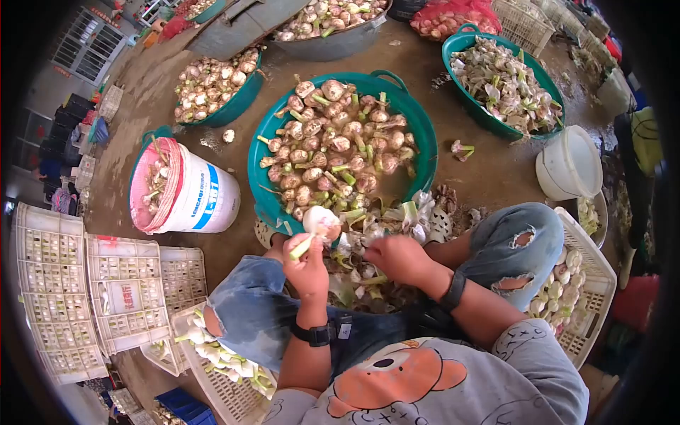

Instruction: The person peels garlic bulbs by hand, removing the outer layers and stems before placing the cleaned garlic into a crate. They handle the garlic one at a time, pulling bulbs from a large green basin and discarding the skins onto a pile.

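My left hand (309,270) is closed around the green stem of a garlic bulb (322,222), which has a white, partly peeled head with some pinkish-brown skin. The bulb is held just above the near rim of a large green tub (433,159) of unpeeled garlic bulbs (333,145). To its right my right hand (400,258) is curled shut, apart from the bulb; its fingertips are hidden and I cannot see what they hold. Beneath both hands lies a pile of garlic skins and cut stems (368,283) between my knees.
A white bucket (212,191) with garlic trimmings stands left, beside stacked crates (124,290). Crates of peeled garlic flank me, one left (212,386) and one right (602,283). Behind right are a green tub of skins (503,85) and a pale bucket (569,164).
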`<action>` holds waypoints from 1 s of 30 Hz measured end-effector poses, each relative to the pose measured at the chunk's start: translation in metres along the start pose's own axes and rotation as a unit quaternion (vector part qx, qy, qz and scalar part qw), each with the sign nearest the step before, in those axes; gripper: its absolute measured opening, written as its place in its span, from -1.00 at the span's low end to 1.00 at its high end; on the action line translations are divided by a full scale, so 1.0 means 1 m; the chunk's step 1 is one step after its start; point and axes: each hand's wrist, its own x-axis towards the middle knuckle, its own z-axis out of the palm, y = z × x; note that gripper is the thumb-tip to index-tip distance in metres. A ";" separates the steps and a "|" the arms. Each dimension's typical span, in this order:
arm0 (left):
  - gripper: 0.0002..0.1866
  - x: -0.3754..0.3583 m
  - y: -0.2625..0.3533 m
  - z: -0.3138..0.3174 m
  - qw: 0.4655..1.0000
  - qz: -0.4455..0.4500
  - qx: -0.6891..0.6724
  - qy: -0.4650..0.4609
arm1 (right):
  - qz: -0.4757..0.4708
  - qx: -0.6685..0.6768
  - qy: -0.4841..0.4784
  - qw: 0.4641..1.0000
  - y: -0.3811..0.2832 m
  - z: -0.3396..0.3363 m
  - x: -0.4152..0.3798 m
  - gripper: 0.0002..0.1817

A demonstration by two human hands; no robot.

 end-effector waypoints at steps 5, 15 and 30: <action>-0.72 -0.014 0.023 0.015 0.875 0.387 0.275 -0.097 | 0.000 0.139 0.114 0.984 -0.042 -0.031 0.021 -0.72; -0.85 -0.019 0.018 0.014 0.998 0.060 -0.022 0.006 | 0.110 -0.011 0.031 0.993 0.020 0.008 0.008 -0.72; -0.82 -0.023 0.017 0.007 0.999 0.020 0.005 -0.051 | 0.072 0.403 -0.083 0.909 -0.018 -0.013 0.017 -0.67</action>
